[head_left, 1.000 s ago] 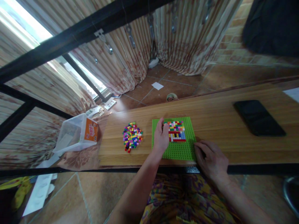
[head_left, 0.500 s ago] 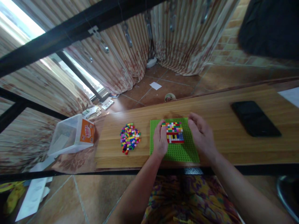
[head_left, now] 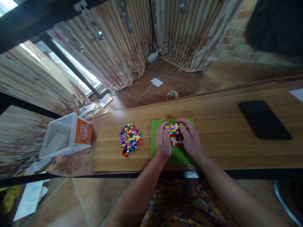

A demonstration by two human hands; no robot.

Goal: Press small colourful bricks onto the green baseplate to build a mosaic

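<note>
A green studded baseplate [head_left: 178, 156] lies on the wooden board. On it stands a multicoloured toy-brick build [head_left: 174, 128], with rows of small bricks at the top and a red-and-white edge lower down. My left hand [head_left: 163, 143] grips the build's left side, thumb along it and fingertips round the far corner. From the right, my right hand [head_left: 192, 138] clasps the opposite side, its fingers reaching over the far edge. Parts of the build's two sides are hidden under my hands. Left of the baseplate lies a heap of loose small bricks [head_left: 130, 139].
A black phone [head_left: 265, 119] rests on the right of the wooden board [head_left: 224, 126]. At the far left stands a clear plastic box [head_left: 58, 138] with an orange label. A roll of tape [head_left: 172, 95] sits beyond the board's far edge.
My right hand has moved left from beside the baseplate and closed on the build's right side. My left hand stays at the left side. The view has shifted slightly.
</note>
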